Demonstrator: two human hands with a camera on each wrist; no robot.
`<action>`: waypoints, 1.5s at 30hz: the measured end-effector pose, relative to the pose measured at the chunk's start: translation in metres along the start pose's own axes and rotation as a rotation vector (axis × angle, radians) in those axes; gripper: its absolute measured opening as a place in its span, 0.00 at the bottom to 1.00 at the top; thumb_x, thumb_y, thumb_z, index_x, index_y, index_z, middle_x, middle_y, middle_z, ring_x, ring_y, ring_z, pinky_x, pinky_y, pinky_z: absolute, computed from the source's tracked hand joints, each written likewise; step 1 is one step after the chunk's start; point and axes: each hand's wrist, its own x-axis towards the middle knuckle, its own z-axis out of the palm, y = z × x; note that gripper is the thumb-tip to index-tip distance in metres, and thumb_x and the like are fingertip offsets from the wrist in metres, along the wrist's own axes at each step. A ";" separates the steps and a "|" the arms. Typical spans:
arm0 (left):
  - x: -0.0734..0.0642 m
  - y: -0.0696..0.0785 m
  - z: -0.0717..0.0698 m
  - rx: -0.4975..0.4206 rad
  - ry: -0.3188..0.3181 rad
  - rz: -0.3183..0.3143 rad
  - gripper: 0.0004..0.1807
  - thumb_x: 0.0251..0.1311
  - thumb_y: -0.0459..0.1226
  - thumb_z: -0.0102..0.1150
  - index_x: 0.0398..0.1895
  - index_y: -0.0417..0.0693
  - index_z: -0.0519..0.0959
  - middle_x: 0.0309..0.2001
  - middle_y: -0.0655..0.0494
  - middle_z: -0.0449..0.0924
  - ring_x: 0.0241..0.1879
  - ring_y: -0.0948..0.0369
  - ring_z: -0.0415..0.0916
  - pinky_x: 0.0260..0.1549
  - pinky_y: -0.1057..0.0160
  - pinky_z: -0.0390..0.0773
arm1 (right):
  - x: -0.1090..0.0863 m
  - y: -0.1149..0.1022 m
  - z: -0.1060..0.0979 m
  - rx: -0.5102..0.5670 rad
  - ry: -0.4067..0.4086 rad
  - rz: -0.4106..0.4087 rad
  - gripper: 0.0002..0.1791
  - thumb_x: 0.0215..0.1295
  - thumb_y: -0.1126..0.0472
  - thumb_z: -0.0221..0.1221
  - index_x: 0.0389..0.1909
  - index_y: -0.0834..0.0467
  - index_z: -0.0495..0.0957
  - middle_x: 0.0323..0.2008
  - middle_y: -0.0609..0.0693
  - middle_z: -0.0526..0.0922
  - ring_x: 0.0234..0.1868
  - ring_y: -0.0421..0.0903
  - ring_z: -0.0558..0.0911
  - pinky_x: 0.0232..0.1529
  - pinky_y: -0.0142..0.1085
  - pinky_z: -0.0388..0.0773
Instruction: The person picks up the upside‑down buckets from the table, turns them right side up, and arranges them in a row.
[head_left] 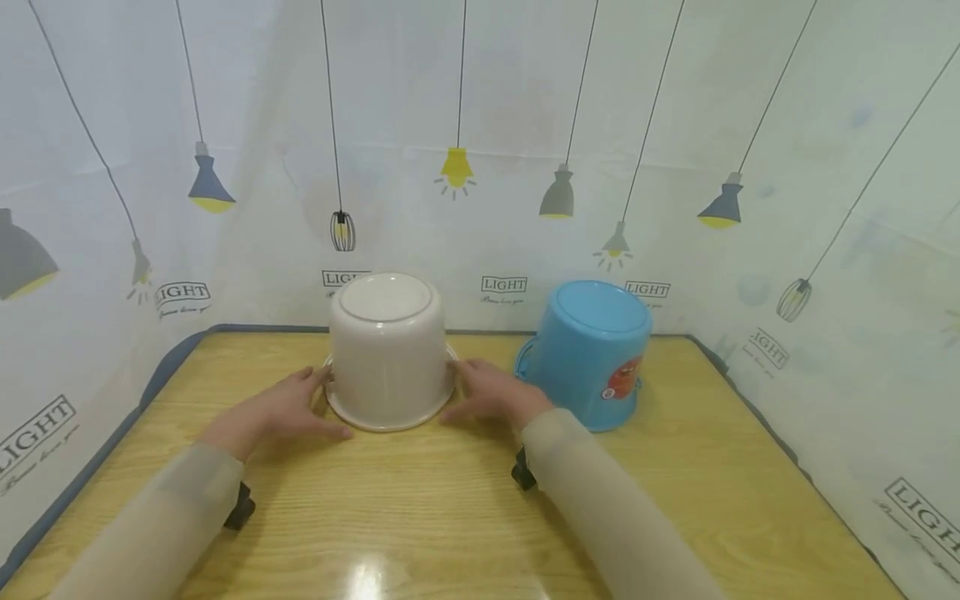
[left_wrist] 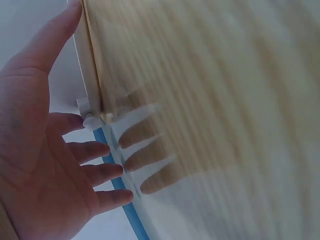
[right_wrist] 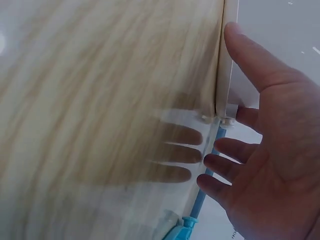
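Observation:
A white bucket (head_left: 386, 358) stands upside down on the wooden table, its rim on the tabletop. At its left side my left hand (head_left: 288, 408) has its fingers extended, the thumb by the rim and the index finger near the handle joint. My right hand (head_left: 495, 392) mirrors this at the right side, its thumb (right_wrist: 252, 55) spread along the rim (right_wrist: 227, 65). Neither hand curls around the bucket; whether the fingertips press on it is hard to tell. In the left wrist view the outstretched fingers (left_wrist: 100, 172) stand apart beside the handle joint (left_wrist: 89, 119).
A blue bucket (head_left: 592, 358) with a red sticker, also upside down, stands right of the white one, just beyond my right hand. Its handle (head_left: 525, 358) sticks out to the left. Lamp-printed white cloth (head_left: 502, 233) walls the wooden table (head_left: 420, 517) at the back and sides.

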 end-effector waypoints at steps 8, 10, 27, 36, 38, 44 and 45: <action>0.010 0.003 -0.005 0.027 0.011 0.026 0.76 0.49 0.75 0.75 0.89 0.42 0.52 0.84 0.21 0.49 0.82 0.19 0.46 0.78 0.17 0.47 | 0.016 0.002 -0.002 0.100 0.032 -0.074 0.62 0.56 0.46 0.83 0.88 0.49 0.59 0.83 0.54 0.69 0.84 0.56 0.68 0.87 0.55 0.62; 0.011 0.003 -0.005 0.028 0.018 0.039 0.75 0.50 0.74 0.76 0.89 0.41 0.53 0.84 0.22 0.51 0.82 0.19 0.43 0.80 0.18 0.43 | 0.018 0.001 -0.002 0.136 0.028 -0.092 0.63 0.56 0.49 0.84 0.88 0.47 0.58 0.84 0.51 0.69 0.84 0.54 0.68 0.87 0.54 0.61; 0.013 0.005 -0.013 -0.089 -0.022 0.059 0.74 0.51 0.65 0.83 0.89 0.39 0.51 0.85 0.26 0.51 0.84 0.22 0.37 0.78 0.17 0.35 | 0.018 -0.006 0.002 0.101 0.006 -0.011 0.67 0.55 0.44 0.84 0.89 0.53 0.54 0.85 0.56 0.66 0.85 0.57 0.67 0.88 0.53 0.60; 0.013 -0.002 -0.009 -0.125 0.001 0.040 0.76 0.47 0.67 0.84 0.88 0.37 0.52 0.85 0.26 0.54 0.83 0.24 0.50 0.80 0.21 0.50 | 0.015 -0.006 0.007 0.101 0.022 0.030 0.68 0.52 0.39 0.84 0.88 0.53 0.56 0.84 0.56 0.67 0.84 0.58 0.68 0.87 0.54 0.62; 0.014 -0.005 -0.009 -0.138 0.010 0.048 0.76 0.47 0.66 0.84 0.88 0.36 0.53 0.84 0.27 0.56 0.83 0.25 0.52 0.81 0.23 0.52 | 0.014 -0.006 0.007 0.117 0.024 0.022 0.68 0.52 0.39 0.84 0.88 0.52 0.56 0.84 0.56 0.68 0.84 0.57 0.68 0.87 0.54 0.62; 0.014 -0.014 -0.011 -0.147 0.031 0.095 0.73 0.50 0.65 0.83 0.88 0.35 0.54 0.83 0.27 0.59 0.81 0.26 0.56 0.80 0.24 0.56 | 0.013 -0.004 0.008 0.174 0.029 -0.008 0.66 0.54 0.36 0.82 0.89 0.47 0.57 0.82 0.53 0.71 0.82 0.56 0.71 0.85 0.55 0.65; 0.013 -0.015 -0.012 -0.144 0.030 0.094 0.73 0.51 0.65 0.83 0.88 0.35 0.53 0.83 0.27 0.58 0.82 0.26 0.56 0.80 0.24 0.57 | 0.013 -0.004 0.008 0.179 0.030 -0.011 0.65 0.54 0.35 0.82 0.89 0.46 0.57 0.82 0.53 0.72 0.82 0.57 0.71 0.85 0.56 0.66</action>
